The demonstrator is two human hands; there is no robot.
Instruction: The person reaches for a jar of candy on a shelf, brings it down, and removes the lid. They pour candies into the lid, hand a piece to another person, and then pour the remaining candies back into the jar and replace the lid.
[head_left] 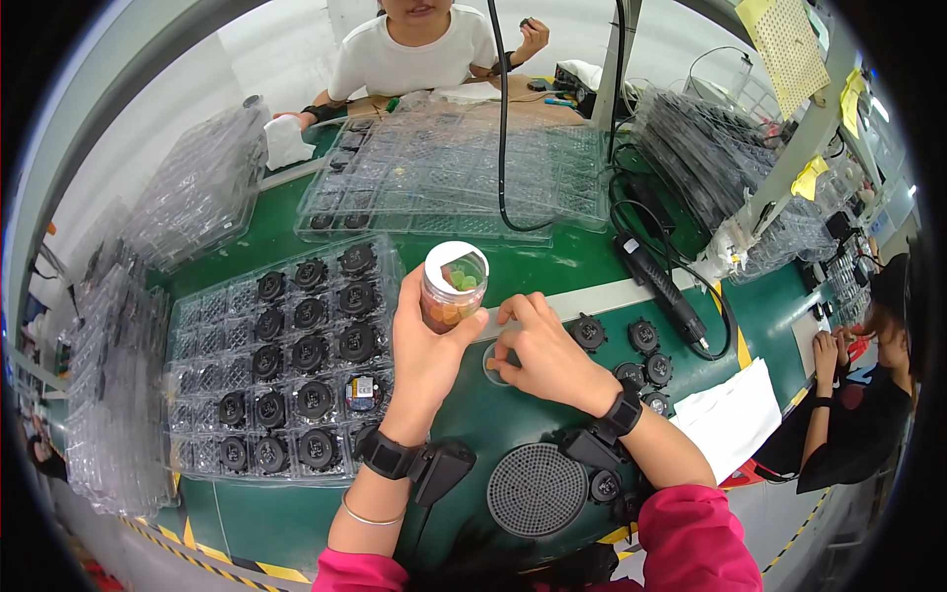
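Note:
My left hand (431, 345) is wrapped round a clear jar (431, 314) of green, orange and red soft-looking pieces. A white disc with a cut-out covers part of the jar's mouth. To its right my right hand (543, 353) is bent down to the green table with thumb and fingers pinched. A round clear lid or dish (487, 373) lies under those fingertips, partly hidden by them. Something small and orange shows at the pinch, too small to name. Black devices are strapped to both my wrists.
Left of me, a clear tray (212, 340) holds round black parts. More black parts (643, 336) lie right, near a black power screwdriver (659, 293), white paper (728, 419) and a round grey mesh (537, 490). Stacked trays (464, 173) stand beyond; two other people work nearby.

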